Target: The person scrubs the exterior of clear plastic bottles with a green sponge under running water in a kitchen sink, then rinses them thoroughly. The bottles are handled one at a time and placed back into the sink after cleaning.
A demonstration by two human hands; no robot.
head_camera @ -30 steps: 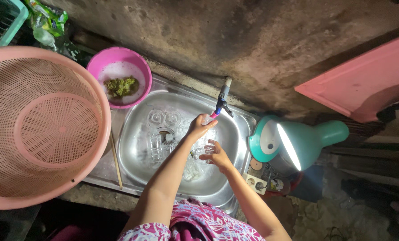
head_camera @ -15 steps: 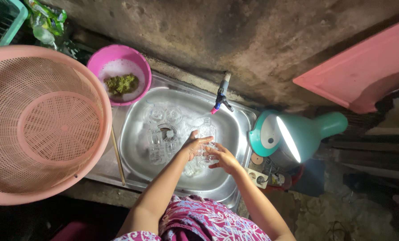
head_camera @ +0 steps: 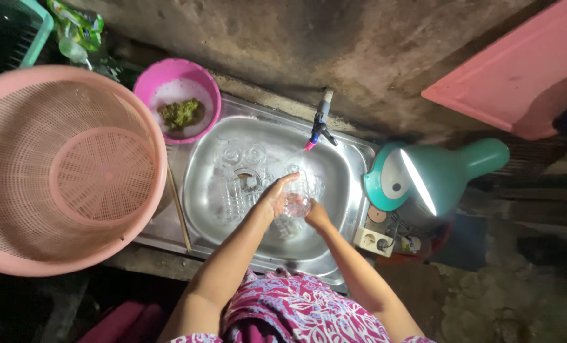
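Far left, a large pink basket (head_camera: 67,168) rests on the sink's drainboard; behind it, a pink bowl (head_camera: 179,98) holding green scraps. Centre, a steel sink (head_camera: 340,171) containing clear glassware (head_camera: 239,159) near the drain. Above the basin, the left hand (head_camera: 274,197), fingers curved, presses against a clear glass (head_camera: 299,194); the right hand (head_camera: 318,216) cups it from the near side. A tap (head_camera: 320,124) stands behind. Right, a lit teal lamp (head_camera: 436,171).

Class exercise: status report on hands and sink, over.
Left hand and right hand grip clear glass over steel sink. More glasses beneath. Nothing obstructing.
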